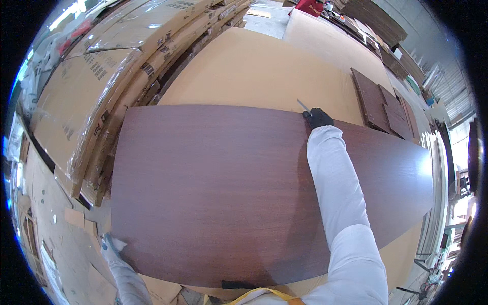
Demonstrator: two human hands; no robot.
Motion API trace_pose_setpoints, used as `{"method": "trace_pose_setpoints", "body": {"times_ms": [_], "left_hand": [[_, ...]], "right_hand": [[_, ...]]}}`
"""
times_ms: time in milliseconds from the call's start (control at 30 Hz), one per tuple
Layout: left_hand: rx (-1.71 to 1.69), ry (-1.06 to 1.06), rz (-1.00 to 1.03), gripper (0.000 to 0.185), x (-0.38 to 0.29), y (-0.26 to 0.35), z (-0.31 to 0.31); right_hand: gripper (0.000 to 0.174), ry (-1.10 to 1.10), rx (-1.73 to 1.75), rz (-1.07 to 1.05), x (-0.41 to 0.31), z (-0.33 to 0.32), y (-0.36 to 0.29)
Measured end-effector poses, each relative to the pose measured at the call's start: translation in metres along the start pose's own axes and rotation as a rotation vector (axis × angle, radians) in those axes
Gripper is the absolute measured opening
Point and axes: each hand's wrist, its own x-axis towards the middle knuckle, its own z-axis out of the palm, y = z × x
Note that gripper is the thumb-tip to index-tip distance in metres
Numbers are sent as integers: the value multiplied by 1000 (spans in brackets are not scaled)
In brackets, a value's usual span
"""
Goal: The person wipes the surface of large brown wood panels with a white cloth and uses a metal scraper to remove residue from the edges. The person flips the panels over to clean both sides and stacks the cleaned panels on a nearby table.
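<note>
A large dark reddish-brown wood-grain panel lies flat before me. My right hand, in a black glove, rests at the panel's far edge, right of the middle. It grips a thin, flat metal hand tool that points out past the edge; whether it is a file or a blade is unclear. At the panel's near left corner is my left hand, in a pale glove with bluish fingertips. A small white wad, perhaps cloth, shows between that hand and the corner; the grip on it is hard to make out.
Film-wrapped cardboard packages are stacked high on the left. Beneath the panel lies a tan board, with several dark brown offcuts on its right side. A paler board extends behind. Cardboard scraps lie on the floor.
</note>
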Motion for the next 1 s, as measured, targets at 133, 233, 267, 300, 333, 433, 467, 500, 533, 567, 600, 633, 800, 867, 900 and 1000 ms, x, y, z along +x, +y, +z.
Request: {"method": "trace_pose_setpoints", "body": {"times_ms": [133,233,267,300,333,433,467,500,533,567,600,633,800,867,900,1000], "left_hand": [[20,-20,1,25,36,-11,7],[89,-20,50,22,57,-3,24],[-13,-76,73,21,62,-1,35],[-70,-137,171,20,70,3,45],[-28,-85,135,21,78,8,54],[5,-134,198,18,96,4,69],[176,-15,219,21,98,-1,67],[186,3,189,24,103,-4,62],[205,-22,134,29,108,-8,56],[232,-43,72,35,111,-12,46],[282,-1,121,34,115,-15,37],[384,73,208,34,121,-18,32],[40,-215,76,24,160,-11,38],[116,-183,92,23,160,-2,56],[214,-116,65,22,155,8,62],[77,-297,188,24,105,22,95]], "right_hand": [[47,-12,-36,5,5,12,8],[45,54,-15,-86,15,22,18],[45,39,6,-53,20,24,24],[45,-12,1,3,28,25,29],[44,-31,12,-43,32,27,34],[42,142,-28,-175,39,30,45],[41,119,-8,-151,36,32,46],[40,48,-17,-111,32,33,46],[40,71,-22,-117,27,33,45],[40,59,-64,-79,19,33,43],[41,70,-75,-107,11,32,41],[41,32,-52,-111,3,30,38],[31,206,70,-142,-14,26,42],[35,204,64,-93,-6,29,57],[38,229,73,-116,-2,33,67],[39,155,121,-24,23,40,110]]}}
